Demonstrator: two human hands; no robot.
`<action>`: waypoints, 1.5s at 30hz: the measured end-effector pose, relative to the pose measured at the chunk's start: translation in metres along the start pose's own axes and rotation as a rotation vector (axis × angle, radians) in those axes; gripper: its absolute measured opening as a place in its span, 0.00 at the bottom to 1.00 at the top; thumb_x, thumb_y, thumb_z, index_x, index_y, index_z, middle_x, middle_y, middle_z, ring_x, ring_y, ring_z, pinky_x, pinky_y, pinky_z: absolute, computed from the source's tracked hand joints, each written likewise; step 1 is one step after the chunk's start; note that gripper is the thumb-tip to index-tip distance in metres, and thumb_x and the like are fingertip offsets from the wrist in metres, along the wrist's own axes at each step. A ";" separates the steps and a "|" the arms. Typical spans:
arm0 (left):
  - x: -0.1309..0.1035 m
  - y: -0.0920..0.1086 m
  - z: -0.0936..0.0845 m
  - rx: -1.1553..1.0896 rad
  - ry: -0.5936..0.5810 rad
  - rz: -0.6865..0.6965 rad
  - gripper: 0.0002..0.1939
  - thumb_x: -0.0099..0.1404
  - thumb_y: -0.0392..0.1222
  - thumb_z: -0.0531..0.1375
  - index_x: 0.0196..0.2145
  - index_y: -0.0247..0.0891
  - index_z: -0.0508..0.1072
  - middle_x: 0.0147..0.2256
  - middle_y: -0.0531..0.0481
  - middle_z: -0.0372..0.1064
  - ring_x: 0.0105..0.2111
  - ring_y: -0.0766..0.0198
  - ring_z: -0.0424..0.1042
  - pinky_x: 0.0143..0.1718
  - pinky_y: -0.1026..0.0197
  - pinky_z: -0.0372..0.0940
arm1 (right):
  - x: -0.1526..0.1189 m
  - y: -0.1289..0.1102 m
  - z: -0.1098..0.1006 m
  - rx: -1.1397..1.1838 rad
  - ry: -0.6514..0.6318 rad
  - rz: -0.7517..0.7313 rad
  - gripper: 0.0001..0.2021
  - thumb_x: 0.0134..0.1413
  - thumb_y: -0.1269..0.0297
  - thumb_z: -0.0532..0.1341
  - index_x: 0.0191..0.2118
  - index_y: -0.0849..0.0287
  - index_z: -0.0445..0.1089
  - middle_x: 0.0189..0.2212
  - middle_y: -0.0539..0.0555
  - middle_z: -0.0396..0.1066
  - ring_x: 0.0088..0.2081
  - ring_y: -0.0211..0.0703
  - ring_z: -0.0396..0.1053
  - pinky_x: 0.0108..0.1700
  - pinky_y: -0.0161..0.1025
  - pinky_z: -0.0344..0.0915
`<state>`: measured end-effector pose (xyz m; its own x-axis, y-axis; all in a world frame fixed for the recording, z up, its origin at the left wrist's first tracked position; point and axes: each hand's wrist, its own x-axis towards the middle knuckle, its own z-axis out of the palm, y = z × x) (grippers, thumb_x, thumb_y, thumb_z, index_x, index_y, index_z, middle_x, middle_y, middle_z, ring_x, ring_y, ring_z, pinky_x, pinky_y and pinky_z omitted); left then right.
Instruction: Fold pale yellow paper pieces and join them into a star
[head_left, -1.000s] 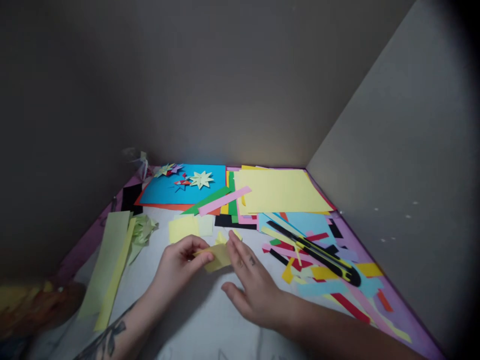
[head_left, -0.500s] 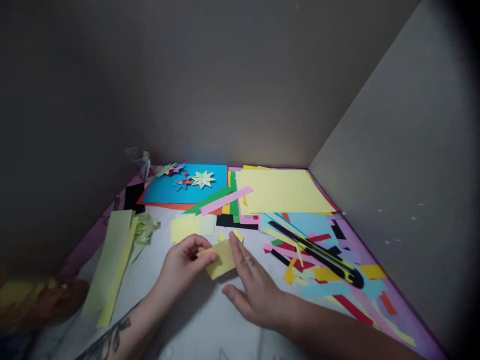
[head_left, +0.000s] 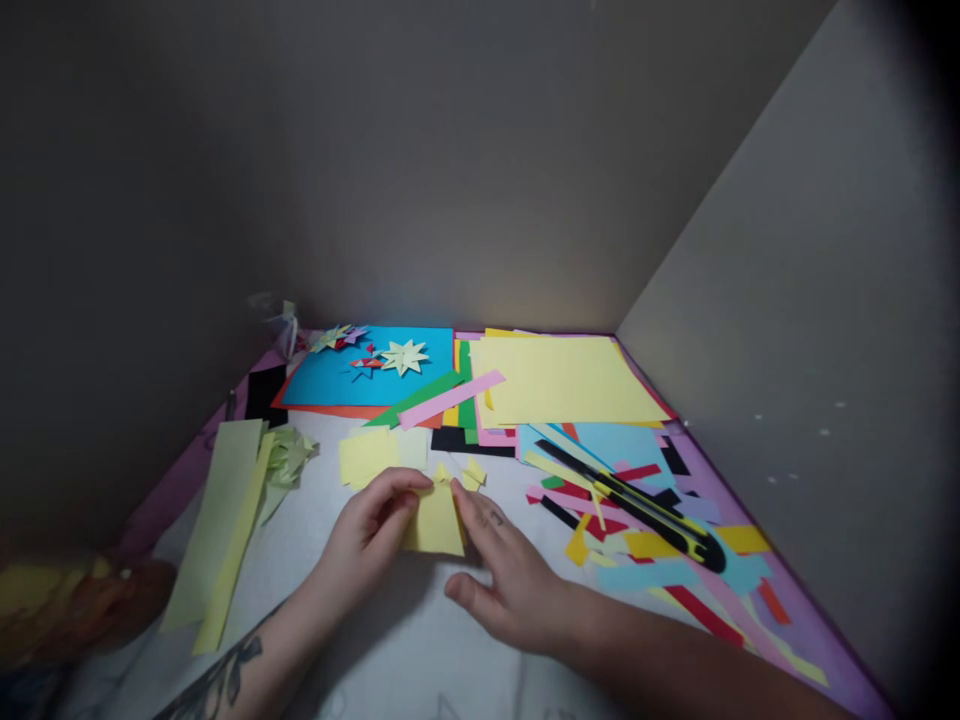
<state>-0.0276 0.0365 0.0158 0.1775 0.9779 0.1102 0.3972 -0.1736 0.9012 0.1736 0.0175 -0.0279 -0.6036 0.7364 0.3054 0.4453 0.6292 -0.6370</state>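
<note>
A small yellow paper square is gripped at its left edge by my left hand, whose fingers are bent round it. Against the paper's right edge rest the fingers of my right hand, its thumb held apart and the fingers extended. Just beyond the paper lie small folded yellow pieces. Behind my left hand is a flat yellow square, overlapping a paler one.
Paper stars lie on a blue sheet at the back left. A black and yellow cutter rests on colored scraps at the right. Pale green strips and crumpled paper are at the left.
The yellow square has turned and now faces me more squarely. My left fingers have moved along its upper left edge, and my right fingertips have shifted slightly left and down.
</note>
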 end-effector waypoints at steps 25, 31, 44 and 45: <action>-0.002 0.006 0.011 -0.022 -0.114 -0.006 0.09 0.63 0.39 0.53 0.35 0.37 0.73 0.36 0.47 0.72 0.36 0.62 0.71 0.36 0.63 0.65 | 0.011 -0.008 -0.006 0.207 0.302 0.078 0.04 0.55 0.64 0.59 0.31 0.57 0.68 0.41 0.57 0.70 0.46 0.47 0.66 0.48 0.45 0.65; -0.003 0.011 0.003 -0.046 -0.138 -0.006 0.10 0.61 0.43 0.58 0.36 0.38 0.77 0.37 0.46 0.75 0.38 0.60 0.72 0.39 0.61 0.66 | 0.007 -0.006 -0.012 0.299 0.344 0.172 0.04 0.55 0.72 0.55 0.35 0.57 0.66 0.41 0.56 0.71 0.45 0.44 0.68 0.47 0.41 0.65; 0.038 -0.042 -0.060 0.155 0.464 -0.135 0.17 0.57 0.48 0.60 0.43 0.38 0.69 0.50 0.43 0.65 0.49 0.53 0.66 0.45 0.56 0.63 | 0.010 -0.001 0.006 0.826 0.262 0.617 0.08 0.52 0.67 0.57 0.39 0.55 0.58 0.22 0.44 0.64 0.22 0.35 0.67 0.22 0.30 0.60; 0.034 -0.037 -0.054 0.180 0.460 -0.095 0.16 0.58 0.47 0.59 0.43 0.39 0.69 0.51 0.43 0.65 0.51 0.53 0.64 0.47 0.55 0.62 | 0.012 -0.001 0.005 0.876 0.265 0.658 0.11 0.51 0.67 0.57 0.40 0.54 0.57 0.22 0.43 0.64 0.21 0.35 0.68 0.21 0.30 0.59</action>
<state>-0.0854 0.0829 0.0086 -0.2663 0.9332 0.2412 0.5488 -0.0589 0.8339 0.1627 0.0244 -0.0274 -0.2170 0.9556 -0.1992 -0.0552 -0.2158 -0.9749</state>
